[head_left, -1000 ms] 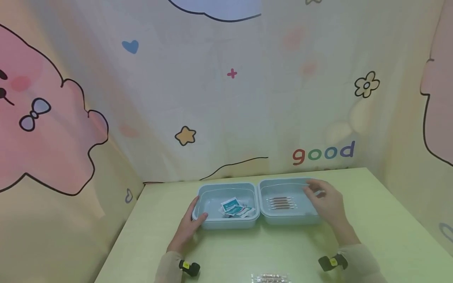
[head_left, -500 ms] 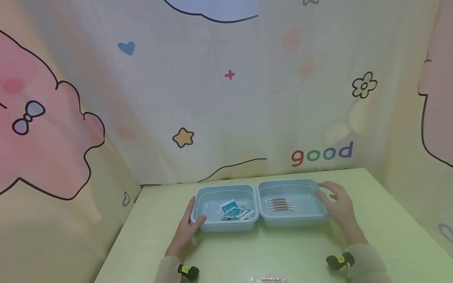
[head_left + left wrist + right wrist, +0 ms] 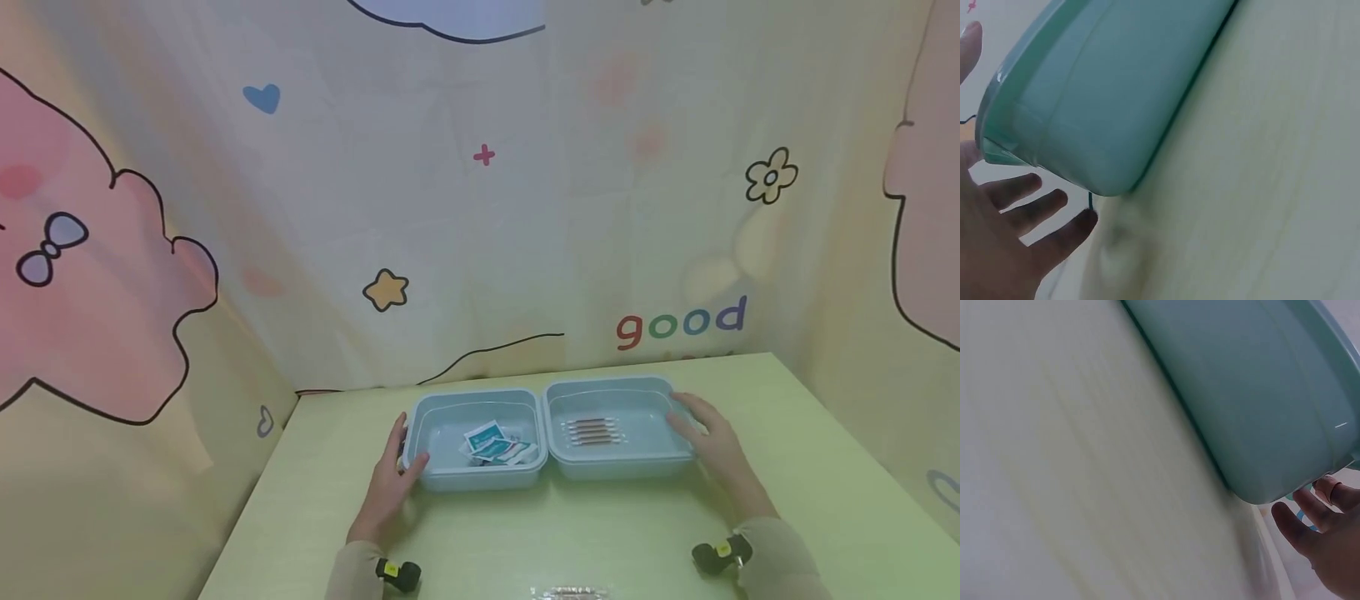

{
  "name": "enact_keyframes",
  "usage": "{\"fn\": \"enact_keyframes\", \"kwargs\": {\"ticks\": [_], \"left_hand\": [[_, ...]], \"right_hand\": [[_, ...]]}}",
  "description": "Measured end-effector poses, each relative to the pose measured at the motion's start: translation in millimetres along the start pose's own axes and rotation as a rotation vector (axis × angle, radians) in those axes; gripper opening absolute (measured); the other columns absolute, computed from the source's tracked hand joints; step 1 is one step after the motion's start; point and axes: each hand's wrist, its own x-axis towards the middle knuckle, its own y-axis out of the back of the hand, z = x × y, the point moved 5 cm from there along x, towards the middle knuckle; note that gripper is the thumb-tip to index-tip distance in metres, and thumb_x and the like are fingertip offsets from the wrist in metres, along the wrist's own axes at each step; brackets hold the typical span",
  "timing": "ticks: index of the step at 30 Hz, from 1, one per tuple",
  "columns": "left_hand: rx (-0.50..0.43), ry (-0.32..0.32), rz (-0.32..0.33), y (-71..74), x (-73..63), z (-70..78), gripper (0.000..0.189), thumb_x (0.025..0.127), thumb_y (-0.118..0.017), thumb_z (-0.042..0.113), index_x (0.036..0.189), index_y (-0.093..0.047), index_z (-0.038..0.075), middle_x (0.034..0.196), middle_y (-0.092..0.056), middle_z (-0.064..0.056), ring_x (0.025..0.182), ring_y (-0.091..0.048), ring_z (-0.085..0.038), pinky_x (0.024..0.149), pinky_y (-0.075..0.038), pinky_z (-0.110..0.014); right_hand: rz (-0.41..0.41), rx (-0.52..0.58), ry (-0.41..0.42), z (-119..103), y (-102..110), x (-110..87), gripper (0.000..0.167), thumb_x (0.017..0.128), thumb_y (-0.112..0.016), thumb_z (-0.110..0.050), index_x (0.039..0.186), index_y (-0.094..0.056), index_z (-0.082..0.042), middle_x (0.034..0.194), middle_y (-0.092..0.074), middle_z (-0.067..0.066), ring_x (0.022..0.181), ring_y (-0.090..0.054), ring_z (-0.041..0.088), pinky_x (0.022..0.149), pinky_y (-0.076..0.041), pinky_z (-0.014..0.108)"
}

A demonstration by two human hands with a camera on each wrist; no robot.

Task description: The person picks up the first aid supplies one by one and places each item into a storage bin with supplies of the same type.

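Two light blue plastic boxes stand side by side in the head view. Teal-and-white sachets (image 3: 493, 445) lie heaped in the left box (image 3: 442, 427). In the right box (image 3: 651, 425), several cotton swabs with brown sticks (image 3: 594, 432) lie in a row. My left hand (image 3: 384, 492) is at the left box's outer end, thumb by the rim; its fingers are spread beside the wall in the left wrist view. At the right box's outer end is my right hand (image 3: 718, 442), its loosely extended fingers right by the wall in the right wrist view.
A clear packet with brown sticks (image 3: 570, 592) is cut off by the bottom edge of the head view. The pale green table (image 3: 480, 533) ends at a cartoon-printed curtain (image 3: 480, 250) behind the boxes, with more curtain at both sides.
My right hand has moved from above the right box's rim outward to its right end. My left hand stays at the left box's end. The head view has shifted slightly.
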Motion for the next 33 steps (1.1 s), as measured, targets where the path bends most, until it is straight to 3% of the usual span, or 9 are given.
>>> {"fn": "enact_keyframes", "kwargs": {"ticks": [4, 8, 11, 13, 15, 19, 22, 25, 33], "left_hand": [[0.029, -0.111, 0.157, 11.7, 1.3, 14.2, 0.070, 0.093, -0.067, 0.029, 0.152, -0.031, 0.018, 0.152, -0.038, -0.012, 0.134, -0.041, -0.035, 0.106, -0.040, -0.057], [0.077, -0.323, 0.379, 26.2, -2.9, 40.9, 0.054, 0.088, -0.072, 0.016, 0.137, -0.052, 0.007, 0.138, -0.052, -0.013, 0.127, -0.047, -0.030, 0.104, -0.041, -0.048], [0.047, -0.482, 0.435, 31.3, -9.2, 66.0, 0.042, 0.086, -0.072, 0.002, 0.125, -0.060, 0.001, 0.125, -0.060, -0.016, 0.116, -0.055, -0.028, 0.096, -0.049, -0.033], [-0.008, -0.549, 0.387, 29.7, -12.4, 83.5, 0.038, 0.084, -0.071, -0.006, 0.121, -0.062, -0.004, 0.117, -0.062, -0.020, 0.108, -0.058, -0.028, 0.088, -0.054, -0.024], [-0.051, -0.591, 0.293, 24.5, -16.0, 101.8, 0.037, 0.082, -0.069, -0.011, 0.118, -0.061, -0.007, 0.112, -0.063, -0.022, 0.102, -0.059, -0.029, 0.082, -0.056, -0.022], [-0.071, -0.657, 0.103, 10.9, -28.8, 140.0, 0.035, 0.081, -0.070, -0.012, 0.114, -0.062, -0.008, 0.106, -0.064, -0.021, 0.096, -0.062, -0.028, 0.074, -0.059, -0.032], [-0.054, -0.709, 0.003, -1.7, -37.5, 156.8, 0.034, 0.080, -0.072, -0.011, 0.112, -0.063, -0.006, 0.105, -0.065, -0.018, 0.093, -0.063, -0.028, 0.071, -0.059, -0.038], [-0.044, -0.731, -0.066, -19.1, -38.8, 153.6, 0.034, 0.079, -0.073, -0.009, 0.112, -0.064, -0.003, 0.104, -0.065, -0.017, 0.091, -0.062, -0.032, 0.069, -0.059, -0.039], [0.016, -0.690, -0.278, -67.1, -41.5, 135.8, 0.037, 0.081, -0.078, 0.005, 0.115, -0.066, 0.011, 0.112, -0.067, -0.007, 0.093, -0.065, -0.024, 0.072, -0.059, -0.029]], "right_hand": [[-0.007, 0.008, 0.005, -1, -2, -0.8, 0.061, 0.100, -0.054, -0.037, 0.147, -0.038, -0.002, 0.154, -0.029, 0.027, 0.142, -0.019, 0.052, 0.109, -0.016, 0.073], [-0.028, 0.022, -0.010, 2, -4, -0.4, 0.063, 0.100, -0.054, -0.037, 0.150, -0.033, -0.005, 0.156, -0.025, 0.027, 0.143, -0.015, 0.052, 0.109, -0.014, 0.073], [-0.043, 0.032, -0.024, 3, -5, 0.1, 0.066, 0.099, -0.054, -0.038, 0.152, -0.030, -0.006, 0.157, -0.022, 0.026, 0.144, -0.013, 0.052, 0.110, -0.012, 0.072], [-0.047, 0.030, -0.028, 4, -5, 0.7, 0.067, 0.099, -0.053, -0.039, 0.153, -0.028, -0.007, 0.158, -0.021, 0.026, 0.144, -0.012, 0.052, 0.111, -0.011, 0.072], [-0.048, 0.026, -0.038, 4, -5, 1.1, 0.068, 0.099, -0.053, -0.040, 0.153, -0.027, -0.007, 0.158, -0.021, 0.026, 0.144, -0.012, 0.052, 0.111, -0.010, 0.072], [-0.049, 0.015, -0.048, 4, -4, 1.7, 0.069, 0.099, -0.053, -0.040, 0.154, -0.026, -0.008, 0.158, -0.020, 0.026, 0.144, -0.012, 0.052, 0.111, -0.010, 0.072], [-0.049, 0.013, -0.053, 3, -4, 0.8, 0.070, 0.099, -0.054, -0.041, 0.154, -0.026, -0.007, 0.158, -0.020, 0.027, 0.144, -0.013, 0.053, 0.111, -0.010, 0.072], [-0.051, 0.011, -0.058, 3, -4, -0.7, 0.071, 0.098, -0.054, -0.042, 0.154, -0.026, -0.008, 0.158, -0.020, 0.027, 0.143, -0.013, 0.053, 0.111, -0.011, 0.072], [-0.059, 0.018, -0.080, 5, -4, -2.4, 0.072, 0.098, -0.054, -0.043, 0.155, -0.024, -0.010, 0.159, -0.019, 0.026, 0.144, -0.012, 0.052, 0.111, -0.011, 0.073]]}}
